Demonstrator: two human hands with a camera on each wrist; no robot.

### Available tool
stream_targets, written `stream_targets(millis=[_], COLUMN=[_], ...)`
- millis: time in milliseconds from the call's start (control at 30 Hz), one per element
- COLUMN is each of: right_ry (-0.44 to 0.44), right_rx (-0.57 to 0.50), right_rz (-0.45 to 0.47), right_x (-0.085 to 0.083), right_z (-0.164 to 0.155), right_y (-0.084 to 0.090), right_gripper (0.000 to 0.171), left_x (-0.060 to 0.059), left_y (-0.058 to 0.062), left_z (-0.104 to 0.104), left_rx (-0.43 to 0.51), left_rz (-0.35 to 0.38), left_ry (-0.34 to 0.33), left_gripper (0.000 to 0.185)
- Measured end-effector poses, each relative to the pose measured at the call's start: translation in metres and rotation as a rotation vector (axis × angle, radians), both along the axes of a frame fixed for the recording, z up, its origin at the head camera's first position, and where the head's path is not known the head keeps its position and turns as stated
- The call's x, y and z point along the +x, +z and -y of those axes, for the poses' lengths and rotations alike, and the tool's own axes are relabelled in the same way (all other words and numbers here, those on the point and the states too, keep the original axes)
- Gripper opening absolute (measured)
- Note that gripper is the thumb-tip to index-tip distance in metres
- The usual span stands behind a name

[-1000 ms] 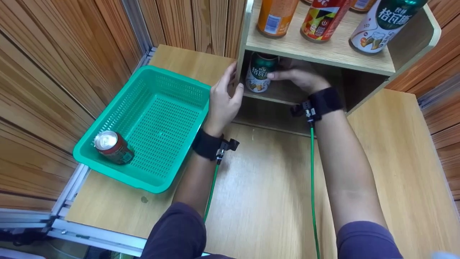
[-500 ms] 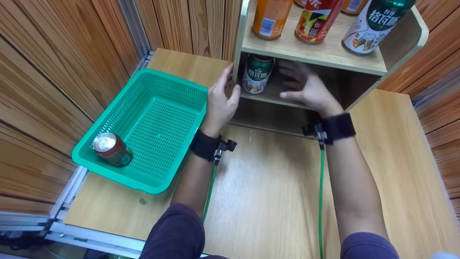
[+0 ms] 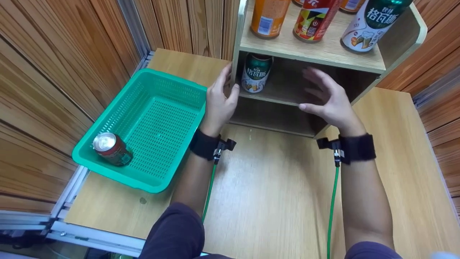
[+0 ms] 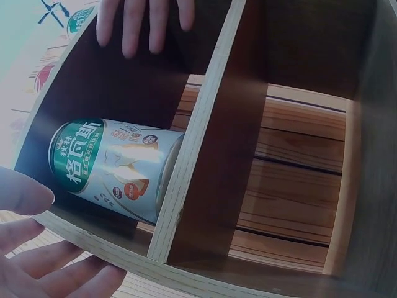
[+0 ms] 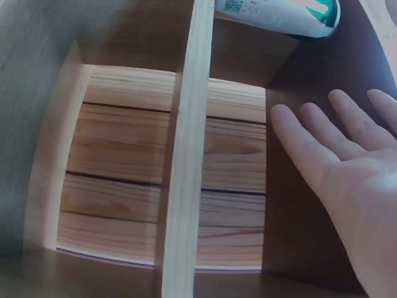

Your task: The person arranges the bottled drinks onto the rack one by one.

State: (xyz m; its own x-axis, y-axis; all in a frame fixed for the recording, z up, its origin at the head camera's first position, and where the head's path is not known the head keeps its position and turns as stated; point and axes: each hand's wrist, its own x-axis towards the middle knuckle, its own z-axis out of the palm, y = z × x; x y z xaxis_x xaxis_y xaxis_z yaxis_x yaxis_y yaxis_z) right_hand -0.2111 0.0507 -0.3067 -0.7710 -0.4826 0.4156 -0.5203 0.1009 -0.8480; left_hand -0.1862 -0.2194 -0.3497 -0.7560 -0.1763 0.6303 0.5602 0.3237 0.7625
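Observation:
A green-and-white drink can (image 3: 256, 73) stands upright at the left end of the middle shelf; the left wrist view shows its label (image 4: 124, 164) up close. My left hand (image 3: 221, 100) rests against the outside of the shelf unit's left side panel (image 4: 111, 248), fingers extended and thumb near the front edge. In front of the same compartment is my right hand (image 3: 332, 100), held apart from the can with its fingers spread and nothing in them. The right wrist view shows that palm and its straight fingers (image 5: 353, 124) beside the shelf board (image 5: 186, 149).
A green plastic basket (image 3: 179, 165) sits on the table left of my left arm, with a dark red can (image 3: 113, 149) leaning inside it. On the top shelf stand an orange can (image 3: 269, 18), a red can (image 3: 316, 19) and a white-and-green can (image 3: 370, 27).
My right hand has let go of the green-and-white can and drawn back to the right, out of the compartment. The can stays at the left; my left hand keeps its place.

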Motion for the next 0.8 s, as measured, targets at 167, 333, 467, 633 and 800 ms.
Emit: stream_targets(millis=[167, 333, 467, 633, 800], right_ry=[-0.041, -0.060, -0.074, -0.119, -0.167], right_rx=[-0.017, -0.117, -0.236, -0.414, -0.586], right_rz=[-0.069, -0.126, -0.132, -0.106, -0.076], right_x=[0.012, 0.023, 0.027, 0.029, 0.026], right_z=[-0.013, -0.032, -0.049, -0.068, -0.086], right_y=[0.004, 0.007, 0.006, 0.002, -0.007], right_gripper=[0.075, 0.070, 0.066, 0.059, 0.058], left_x=[0.001, 0.001, 0.000, -0.001, -0.004], left_y=[0.000, 0.002, 0.001, 0.000, -0.005], left_z=[-0.001, -0.001, -0.002, -0.002, -0.002], left_rx=[0.013, 0.016, 0.009, 0.013, 0.013], left_rz=[0.017, 0.025, 0.024, 0.020, 0.023], left_ry=[-0.008, -0.009, 0.001, -0.005, -0.008], left_gripper=[0.048, 0.047, 0.047, 0.048, 0.048])
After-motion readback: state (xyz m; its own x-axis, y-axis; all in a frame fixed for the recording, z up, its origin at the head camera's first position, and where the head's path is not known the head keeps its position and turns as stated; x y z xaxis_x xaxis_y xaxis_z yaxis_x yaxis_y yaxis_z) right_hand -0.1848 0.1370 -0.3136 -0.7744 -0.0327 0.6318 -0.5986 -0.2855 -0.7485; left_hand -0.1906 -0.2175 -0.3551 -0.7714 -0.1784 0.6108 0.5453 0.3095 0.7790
